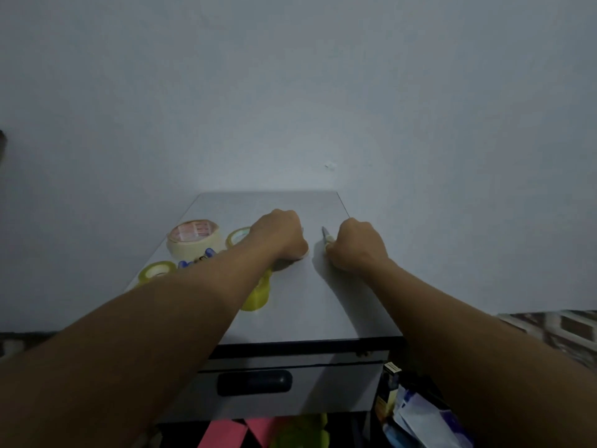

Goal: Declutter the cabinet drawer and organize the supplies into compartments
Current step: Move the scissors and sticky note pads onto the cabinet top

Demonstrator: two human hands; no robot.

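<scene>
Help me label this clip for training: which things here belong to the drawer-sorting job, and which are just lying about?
Belong to the job: pen in the right hand; masking tape; clear tape roll; yellowish tape roll; blue-capped pens; yellow plastic item; drawer.
Just lying about: small box and plastic bags beside the cabinet.

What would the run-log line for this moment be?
left hand: fisted on cabinet top, contents unclear | right hand: grips pen | large tape roll: on top, left of left hand
</scene>
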